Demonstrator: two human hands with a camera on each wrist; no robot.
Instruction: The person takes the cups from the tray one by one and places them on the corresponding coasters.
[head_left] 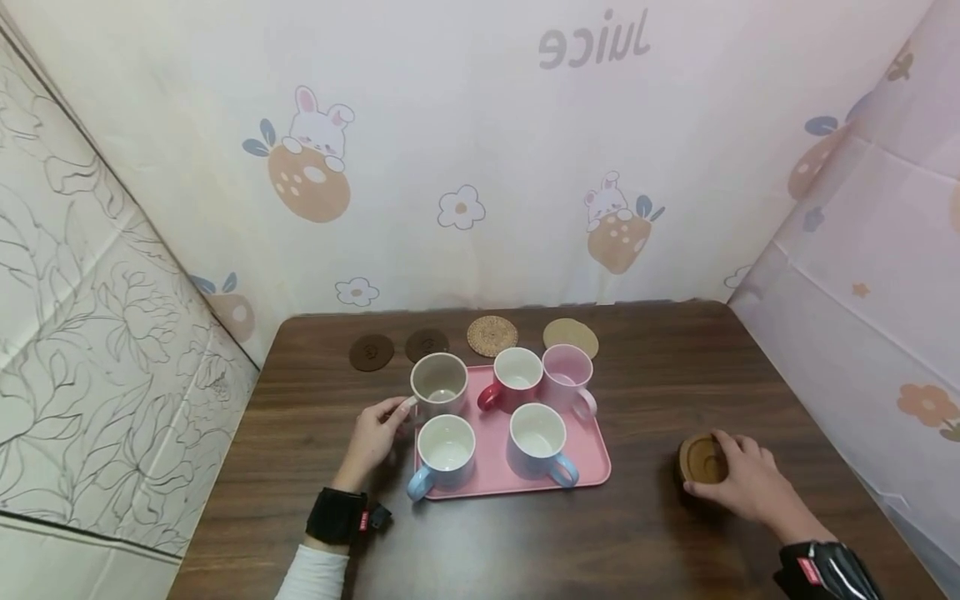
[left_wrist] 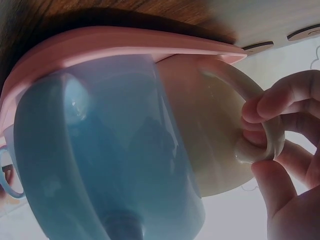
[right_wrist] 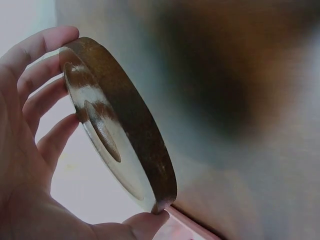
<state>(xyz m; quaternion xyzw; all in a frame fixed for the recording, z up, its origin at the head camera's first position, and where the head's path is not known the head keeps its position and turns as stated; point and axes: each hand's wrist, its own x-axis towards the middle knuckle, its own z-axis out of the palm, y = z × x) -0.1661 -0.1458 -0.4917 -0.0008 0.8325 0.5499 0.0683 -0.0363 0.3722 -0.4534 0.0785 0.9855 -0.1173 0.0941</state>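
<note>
The handle of the round beige ceramic mug (head_left: 438, 383) is pinched by the left hand (head_left: 375, 437) at the back left corner of the flat pink plastic tray (head_left: 592, 462). The round brown wooden lid (head_left: 702, 459) is gripped by the right hand (head_left: 750, 483) on the dark wooden bench (head_left: 660, 533), well apart from the tray. All five mugs are seen on the tray, so the work looks just begun. Four round coasters lie behind, with nothing on them.

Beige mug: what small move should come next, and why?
Probably lift the beige mug off the pink tray: the left hand already pinches its handle, and the right hand grips a wooden coaster on the table, a likely landing spot.
</note>
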